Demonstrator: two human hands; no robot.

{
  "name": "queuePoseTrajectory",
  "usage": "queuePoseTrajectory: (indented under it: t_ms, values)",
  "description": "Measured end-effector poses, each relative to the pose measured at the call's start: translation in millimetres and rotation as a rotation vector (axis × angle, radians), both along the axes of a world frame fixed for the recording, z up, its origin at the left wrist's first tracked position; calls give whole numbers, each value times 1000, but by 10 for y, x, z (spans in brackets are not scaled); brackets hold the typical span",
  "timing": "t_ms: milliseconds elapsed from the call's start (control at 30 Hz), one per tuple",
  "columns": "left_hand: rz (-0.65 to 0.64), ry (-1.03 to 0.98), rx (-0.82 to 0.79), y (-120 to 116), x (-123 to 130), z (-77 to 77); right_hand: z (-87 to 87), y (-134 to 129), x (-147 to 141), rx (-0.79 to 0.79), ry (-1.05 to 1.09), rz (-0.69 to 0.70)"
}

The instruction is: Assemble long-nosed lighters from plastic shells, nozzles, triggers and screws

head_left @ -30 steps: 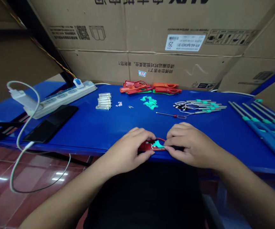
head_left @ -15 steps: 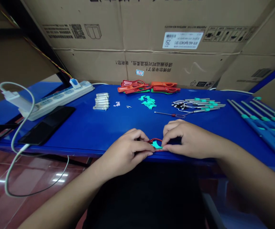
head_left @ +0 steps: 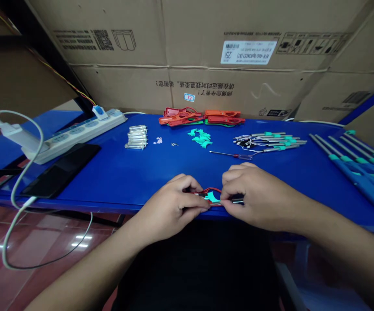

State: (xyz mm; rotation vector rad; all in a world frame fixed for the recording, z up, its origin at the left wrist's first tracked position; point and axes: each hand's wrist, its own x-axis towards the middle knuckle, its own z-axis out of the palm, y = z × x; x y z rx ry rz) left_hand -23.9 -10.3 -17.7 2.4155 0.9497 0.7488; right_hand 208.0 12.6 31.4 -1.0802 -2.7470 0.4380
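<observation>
At the table's front edge my left hand (head_left: 179,202) is closed on a red lighter handle shell (head_left: 213,189), fingers over its left part. A teal trigger piece (head_left: 212,197) sits inside the shell. My right hand (head_left: 250,194) pinches at the shell's right side with thumb and forefinger. A short length of metal tube (head_left: 238,201) shows beside those fingers, the rest being hidden. Beyond the hands lie a screwdriver (head_left: 230,154), loose teal triggers (head_left: 201,137) and metal tubes with wires (head_left: 271,140).
Red and orange handle shells (head_left: 182,116) lie at the back by a cardboard box (head_left: 193,73). Clear lighter tanks (head_left: 137,137) and tiny pink parts (head_left: 157,140) are at left, near a phone (head_left: 62,170) and a power strip (head_left: 86,129). Blue assembled lighters (head_left: 358,177) lie right.
My right hand has turned and dropped slightly, its fingers drawn closer together. A bit of metal tube now shows by them. My left hand keeps its hold on the shell.
</observation>
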Motion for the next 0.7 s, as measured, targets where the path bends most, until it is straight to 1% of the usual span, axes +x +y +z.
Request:
queuePoseTrajectory:
  t_ms: [100, 200, 300, 367, 467, 533, 600, 700]
  values:
    - [0, 9, 3, -3, 3, 3, 0, -28, -6, 34, -31, 16]
    - [1, 18, -7, -5, 4, 10, 0, -8, -2, 2, -31, 72]
    - [-3, 18, -27, -9, 1, 12, 15, 69, 8, -106, 9, 115]
    - [-6, 18, -40, -10, 2, 17, 33, 145, 12, -203, 18, 93]
    - [-3, 31, -66, -8, 9, 39, 62, 273, 12, -381, -23, 31]
    - [1, 44, -86, -6, 14, 58, 83, 341, 12, -463, -57, 15]
    - [1, 54, -101, -4, 18, 72, 107, 373, 11, -491, -79, 35]
    - [14, 60, -96, 2, 24, 76, 142, 353, 3, -453, -82, 108]
